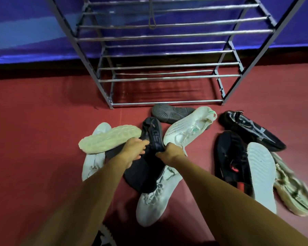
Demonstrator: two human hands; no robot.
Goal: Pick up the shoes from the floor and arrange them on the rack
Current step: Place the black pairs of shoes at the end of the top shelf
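Note:
Several shoes lie in a heap on the red floor in front of a grey metal rack (160, 78), whose bars carry no shoes. My left hand (134, 150) and my right hand (169, 151) both grip a black shoe (150, 167) at the middle of the heap, one on each side of its opening. Beside it lie a white knit sneaker (187, 127), a pale upturned sole (108, 139) and a white sneaker (156, 197) underneath. A grey sole-up shoe (171, 112) rests nearest the rack.
To the right lie two black shoes (249, 129) (231, 162), a white sole on its side (261, 173) and a patterned beige shoe (292, 189). A blue wall (25, 29) with a dark skirting runs behind the rack. A cord (151, 15) hangs among the upper bars.

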